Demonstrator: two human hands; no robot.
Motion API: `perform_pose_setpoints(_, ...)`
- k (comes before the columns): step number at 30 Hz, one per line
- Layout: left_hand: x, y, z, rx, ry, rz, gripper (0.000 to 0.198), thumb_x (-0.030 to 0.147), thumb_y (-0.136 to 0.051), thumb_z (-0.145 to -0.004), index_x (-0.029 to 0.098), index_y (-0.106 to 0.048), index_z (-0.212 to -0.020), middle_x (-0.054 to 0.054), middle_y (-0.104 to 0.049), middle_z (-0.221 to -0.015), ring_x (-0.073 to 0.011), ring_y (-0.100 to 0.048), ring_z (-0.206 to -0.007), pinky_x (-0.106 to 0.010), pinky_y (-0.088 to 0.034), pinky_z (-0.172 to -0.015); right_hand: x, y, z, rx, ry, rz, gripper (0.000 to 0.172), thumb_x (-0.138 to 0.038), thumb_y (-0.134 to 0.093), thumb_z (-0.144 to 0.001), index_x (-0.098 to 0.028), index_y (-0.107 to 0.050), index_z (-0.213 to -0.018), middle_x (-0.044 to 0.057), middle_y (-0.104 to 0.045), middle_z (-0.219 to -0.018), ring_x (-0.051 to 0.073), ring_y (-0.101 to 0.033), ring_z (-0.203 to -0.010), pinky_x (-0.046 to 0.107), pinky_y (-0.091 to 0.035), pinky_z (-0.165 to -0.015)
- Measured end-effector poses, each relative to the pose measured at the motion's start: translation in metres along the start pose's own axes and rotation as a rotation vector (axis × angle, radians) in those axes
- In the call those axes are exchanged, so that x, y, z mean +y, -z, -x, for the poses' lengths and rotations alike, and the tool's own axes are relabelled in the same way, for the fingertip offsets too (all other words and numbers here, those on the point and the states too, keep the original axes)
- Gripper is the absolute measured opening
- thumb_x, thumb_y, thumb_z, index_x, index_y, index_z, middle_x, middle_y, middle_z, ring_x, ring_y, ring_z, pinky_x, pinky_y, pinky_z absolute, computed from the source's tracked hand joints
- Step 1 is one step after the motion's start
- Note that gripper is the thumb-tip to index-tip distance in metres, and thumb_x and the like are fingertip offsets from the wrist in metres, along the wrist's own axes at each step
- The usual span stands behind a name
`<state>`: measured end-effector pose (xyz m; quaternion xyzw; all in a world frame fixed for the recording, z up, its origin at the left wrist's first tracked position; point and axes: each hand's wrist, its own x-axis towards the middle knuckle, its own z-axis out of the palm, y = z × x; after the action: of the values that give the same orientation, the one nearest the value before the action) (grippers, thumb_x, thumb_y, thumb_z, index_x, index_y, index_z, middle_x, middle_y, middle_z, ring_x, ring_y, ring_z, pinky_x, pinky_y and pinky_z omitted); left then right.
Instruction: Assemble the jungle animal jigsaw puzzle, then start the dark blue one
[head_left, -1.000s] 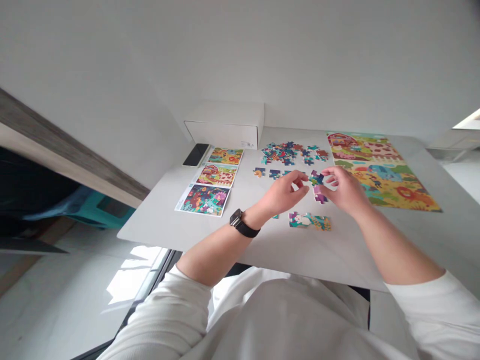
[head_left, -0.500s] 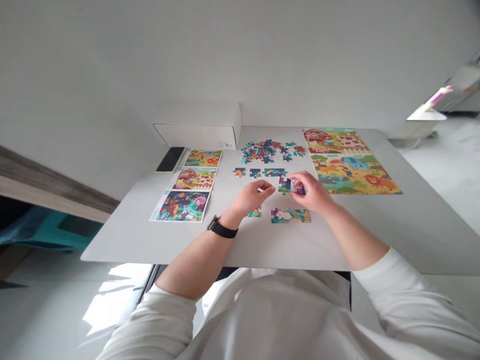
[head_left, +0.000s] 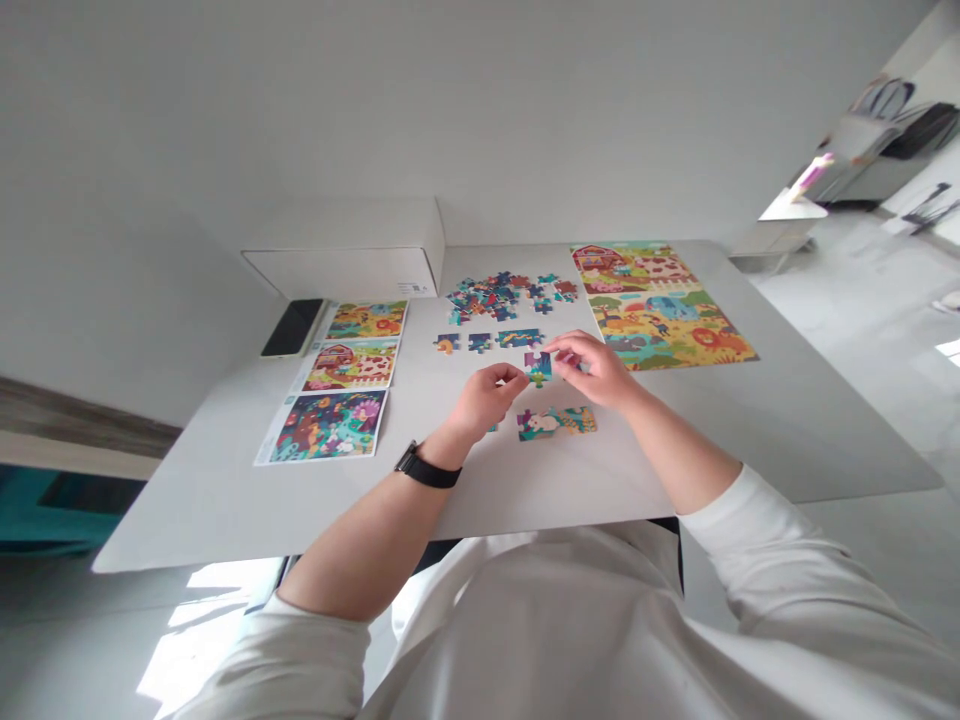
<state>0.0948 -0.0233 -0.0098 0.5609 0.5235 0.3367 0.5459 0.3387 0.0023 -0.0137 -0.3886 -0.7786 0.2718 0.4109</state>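
Note:
Both hands meet over the middle of the white table [head_left: 787, 430]. My right hand [head_left: 596, 368] pinches a small joined cluster of purple and teal puzzle pieces [head_left: 537, 365]. My left hand [head_left: 485, 395], with a black watch on the wrist, has its fingers curled and its fingertips touching that cluster from the left. Just in front of the hands lies a joined strip of pieces [head_left: 556, 422] with a white animal on it. A short row of single pieces [head_left: 487, 341] lies behind the hands, and a heap of loose pieces [head_left: 504, 293] lies farther back.
A finished colourful puzzle [head_left: 656, 305] covers the far right of the table. Three picture cards [head_left: 341, 380] lie in a column at the left, with a black phone [head_left: 292, 327] beside them. A white box [head_left: 352, 255] stands against the wall at the back.
The camera has swung, so the table sits lower and further left in view. Both hands came down and toward me with the pieces; the left fingertips now touch the cluster in the right hand.

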Motion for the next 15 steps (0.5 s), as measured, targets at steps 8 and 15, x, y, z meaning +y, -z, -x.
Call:
perform_pose_setpoints(8,-0.0033,-0.0034,0.0018,-0.028,-0.026,-0.04,0.04,0.06,-0.076,-0.09,0.021,-0.068,-0.09,0.009,-0.045,-0.053,-0.0077,-0.036,-0.042,-0.023,-0.026,-0.045,0.0031,-0.0005,-0.0038,-0.011,-0.315,-0.237,0.04,-0.057,-0.08,-0.09,-0.023,-0.076,-0.11,0.003,-0.074,-0.093,0.016,-0.064,-0.076,0.029,-0.055,-0.068)
perform_pose_setpoints(15,-0.0052,-0.0055,0.0022,-0.063,-0.205,-0.191,0.039,0.057,-0.067,-0.096,0.019,-0.072,-0.092,0.003,-0.061,-0.065,-0.0106,-0.049,-0.057,-0.024,-0.04,-0.058,0.0024,0.0026,-0.0056,-0.055,-0.382,-0.306,0.037,-0.051,-0.086,-0.081,-0.022,-0.073,-0.101,-0.001,-0.068,-0.083,0.015,-0.061,-0.071,0.028,-0.05,-0.066)
